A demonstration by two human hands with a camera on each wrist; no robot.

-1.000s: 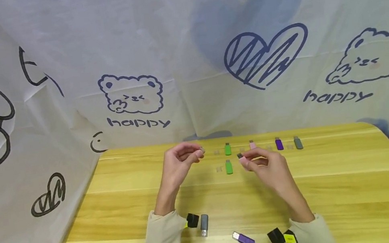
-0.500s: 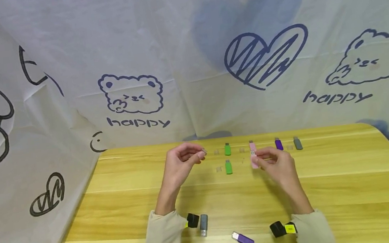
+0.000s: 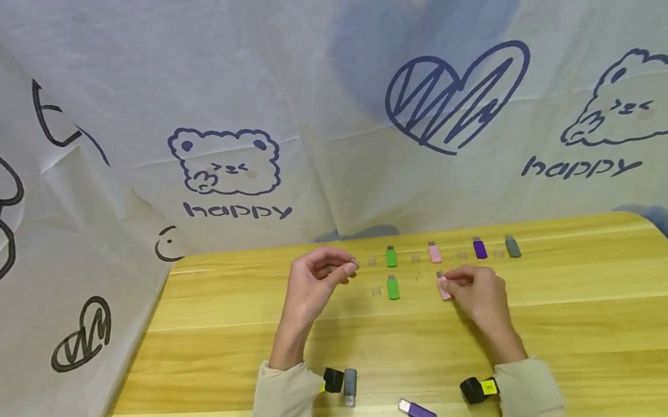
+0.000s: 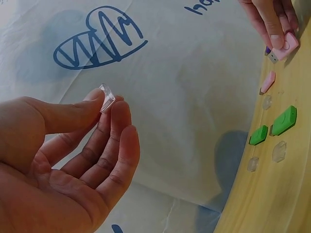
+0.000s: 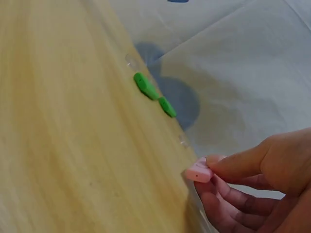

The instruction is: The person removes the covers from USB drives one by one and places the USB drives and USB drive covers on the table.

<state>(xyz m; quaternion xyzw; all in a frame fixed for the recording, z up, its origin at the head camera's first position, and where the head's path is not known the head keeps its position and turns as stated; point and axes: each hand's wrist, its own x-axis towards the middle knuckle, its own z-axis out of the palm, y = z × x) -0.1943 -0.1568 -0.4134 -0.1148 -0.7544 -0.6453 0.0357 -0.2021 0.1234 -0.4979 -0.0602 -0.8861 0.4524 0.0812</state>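
My left hand (image 3: 312, 287) is raised over the back of the table and pinches a small clear cap (image 4: 108, 98) between thumb and fingertips. A pink USB flash drive (image 3: 443, 287) is pinched in my right hand (image 3: 482, 294), its metal plug pointing to the back. Whether this drive touches the tabletop I cannot tell. Just behind it lies a second pink flash drive (image 3: 434, 252). Two green flash drives (image 3: 391, 256) lie one in front of the other between my hands, with clear caps (image 3: 376, 291) to their left.
A purple drive (image 3: 479, 247) and a grey drive (image 3: 512, 246) continue the back row to the right. Nearer me lie another grey drive (image 3: 350, 387) and another purple drive (image 3: 418, 413). A printed cloth (image 3: 329, 167) hangs behind the wooden table (image 3: 603, 314).
My right hand has carried the pink flash drive to the right and then slightly toward me, in front of the other pink one. The left hand has drifted slightly right, still pinching the cap.
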